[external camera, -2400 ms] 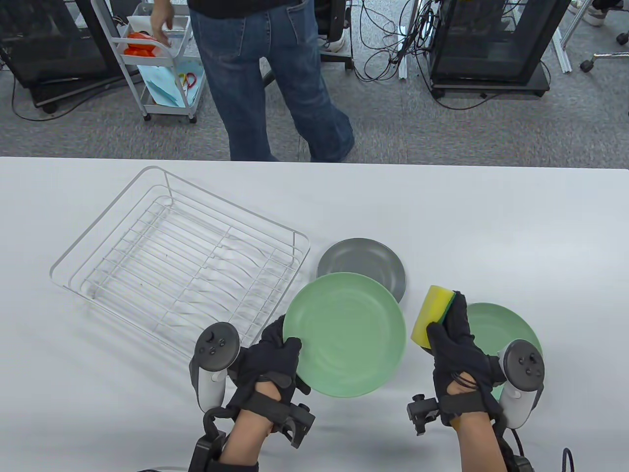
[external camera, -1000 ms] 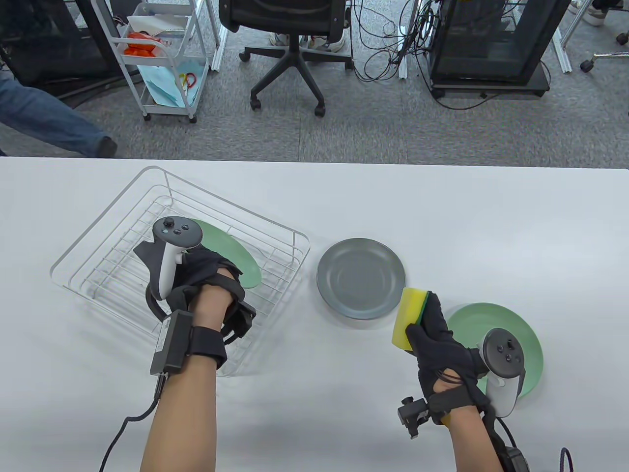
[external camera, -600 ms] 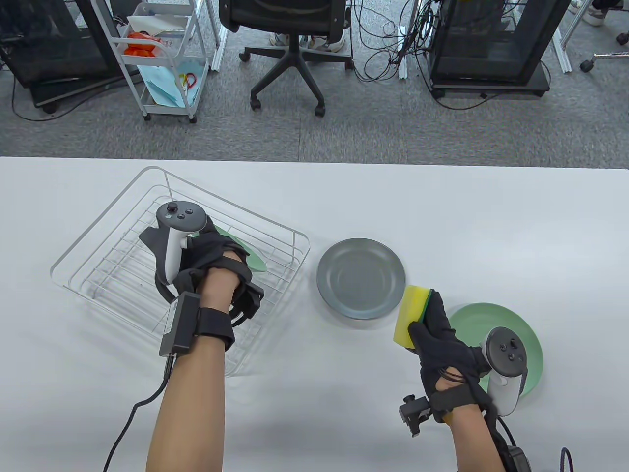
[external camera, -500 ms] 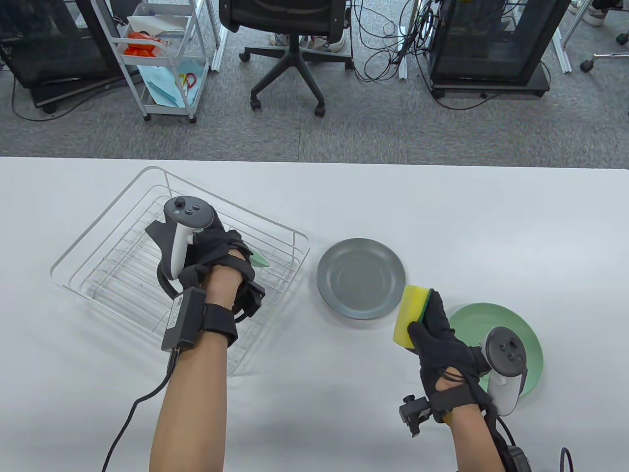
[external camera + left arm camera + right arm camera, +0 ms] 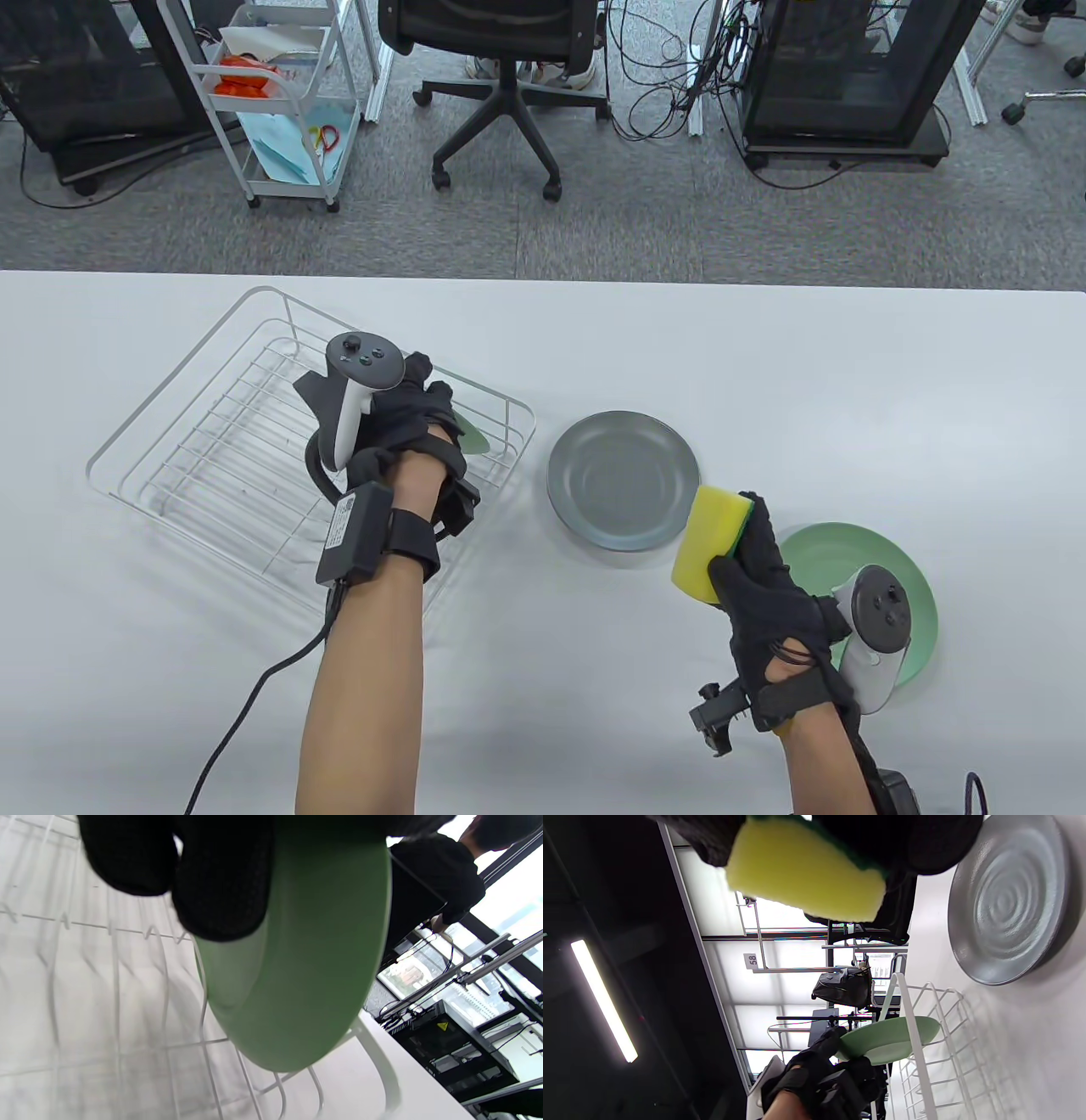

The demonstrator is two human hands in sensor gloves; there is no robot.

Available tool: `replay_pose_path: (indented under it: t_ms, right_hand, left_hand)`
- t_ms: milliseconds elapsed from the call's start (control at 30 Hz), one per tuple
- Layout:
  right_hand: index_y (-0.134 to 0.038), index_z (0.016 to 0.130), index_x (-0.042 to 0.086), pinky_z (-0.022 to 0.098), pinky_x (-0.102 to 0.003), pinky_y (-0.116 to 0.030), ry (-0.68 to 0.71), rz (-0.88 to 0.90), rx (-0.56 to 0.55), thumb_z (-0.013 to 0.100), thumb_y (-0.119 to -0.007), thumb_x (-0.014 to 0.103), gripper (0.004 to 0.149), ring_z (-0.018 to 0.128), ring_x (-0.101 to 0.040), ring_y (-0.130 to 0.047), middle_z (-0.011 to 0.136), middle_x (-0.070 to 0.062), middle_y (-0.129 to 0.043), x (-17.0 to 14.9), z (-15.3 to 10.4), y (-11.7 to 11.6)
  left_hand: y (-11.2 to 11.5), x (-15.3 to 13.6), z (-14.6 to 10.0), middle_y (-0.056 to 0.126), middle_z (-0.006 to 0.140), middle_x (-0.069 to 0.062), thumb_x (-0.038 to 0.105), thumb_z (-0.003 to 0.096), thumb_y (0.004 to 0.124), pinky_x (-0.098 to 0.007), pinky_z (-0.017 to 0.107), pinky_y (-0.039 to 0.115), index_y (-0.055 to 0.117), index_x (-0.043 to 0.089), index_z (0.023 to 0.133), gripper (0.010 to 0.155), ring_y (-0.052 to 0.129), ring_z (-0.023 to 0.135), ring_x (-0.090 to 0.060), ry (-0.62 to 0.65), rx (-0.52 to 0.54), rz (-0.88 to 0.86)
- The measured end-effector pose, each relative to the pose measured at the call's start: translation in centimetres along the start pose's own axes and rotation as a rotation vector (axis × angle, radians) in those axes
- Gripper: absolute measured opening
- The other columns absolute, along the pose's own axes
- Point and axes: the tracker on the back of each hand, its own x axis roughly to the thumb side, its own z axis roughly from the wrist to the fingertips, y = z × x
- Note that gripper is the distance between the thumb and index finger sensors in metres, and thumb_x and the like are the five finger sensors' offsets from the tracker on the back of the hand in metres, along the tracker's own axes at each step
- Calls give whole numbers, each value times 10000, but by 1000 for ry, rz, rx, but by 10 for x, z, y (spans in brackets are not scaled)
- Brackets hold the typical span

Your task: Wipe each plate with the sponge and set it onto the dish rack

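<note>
My left hand [image 5: 407, 412] grips a green plate [image 5: 473, 435] and holds it on edge inside the white wire dish rack [image 5: 204, 450], near the rack's right end. In the left wrist view the plate [image 5: 297, 963] stands close to upright over the rack wires, my fingers [image 5: 220, 887] curled over its rim. My right hand [image 5: 759, 564] holds a yellow-and-green sponge [image 5: 708, 543] above the table, between a grey plate [image 5: 624, 488] and a second green plate [image 5: 857, 569]. Both lie flat on the table.
The white table [image 5: 848, 382] runs to its far edge. Beyond it on the floor stand an office chair [image 5: 501, 76], a white trolley [image 5: 280, 102] and black equipment racks [image 5: 848, 76]. A cable [image 5: 254, 705] trails from my left wrist.
My left hand carried the green plate from in front of me into the rack, tipped it from flat to on edge and slid right. The right hand with the sponge barely shifted. A passer-by left.
</note>
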Motion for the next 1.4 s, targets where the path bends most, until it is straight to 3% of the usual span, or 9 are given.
replay_pose_path:
  t_ms: [333, 467, 633, 800, 933, 1067, 1267, 1400]
  right_hand:
    - [-306, 989, 292, 602, -487, -719, 8, -24, -27, 436, -734, 424, 712, 852, -378, -774, 979, -172, -535, 0, 0, 3]
    - [-319, 991, 304, 596, -483, -717, -2, -32, -34, 434, -737, 424, 706, 841, -381, -775, 983, -173, -526, -1, -1, 3]
    - [-326, 992, 305, 590, -482, -718, -4, -52, -38, 435, -737, 426, 703, 833, -382, -779, 985, -174, -524, 1, -1, 3]
    - [-332, 991, 303, 588, -485, -716, -19, -63, -61, 434, -737, 424, 699, 830, -388, -779, 984, -177, -526, -1, 0, 4]
    - [-322, 990, 300, 587, -488, -708, -42, -104, -109, 434, -734, 419, 702, 828, -391, -770, 983, -181, -518, -2, -3, 9]
    - [-320, 990, 299, 588, -486, -706, -46, -148, -125, 436, -731, 420, 701, 828, -390, -768, 984, -180, -513, -1, -5, 12]
    - [-328, 990, 295, 588, -488, -704, -34, -176, -122, 435, -732, 418, 697, 825, -393, -766, 983, -183, -515, 3, -8, 11]
    - [-329, 991, 292, 589, -489, -702, -31, -185, -118, 434, -731, 419, 698, 827, -393, -764, 984, -183, -512, 5, -9, 9]
  left_hand:
    - [-5, -6, 1, 531, 946, -246, 484, 406, 645, -527, 550, 759, 279, 511, 982, 684, 988, 509, -171, 7, -82, -11]
    - [-9, -7, -6, 521, 954, -232, 479, 406, 648, -529, 551, 754, 294, 492, 987, 681, 984, 514, -175, 23, -98, -28]
    - [-19, 1, -29, 544, 928, -226, 417, 407, 649, -518, 533, 765, 325, 366, 1007, 683, 971, 452, -142, 84, -56, 87]
    - [-10, 23, -66, 583, 902, -203, 422, 403, 669, -520, 531, 763, 552, 221, 965, 608, 971, 450, -151, 229, -93, 117]
    - [17, 42, -96, 752, 790, -180, 436, 400, 670, -507, 457, 825, 729, 175, 883, 552, 998, 313, -130, 338, -86, 150]
    - [67, 56, -113, 811, 736, -160, 451, 402, 661, -497, 428, 846, 786, 183, 840, 528, 1002, 256, -116, 349, -163, 252]
    - [142, 54, -100, 799, 743, -169, 516, 396, 654, -505, 446, 836, 777, 178, 840, 572, 1003, 273, -116, 205, -196, 416]
    - [170, 43, -85, 746, 775, -201, 541, 393, 648, -516, 479, 813, 691, 128, 885, 644, 992, 322, -114, 63, -166, 527]
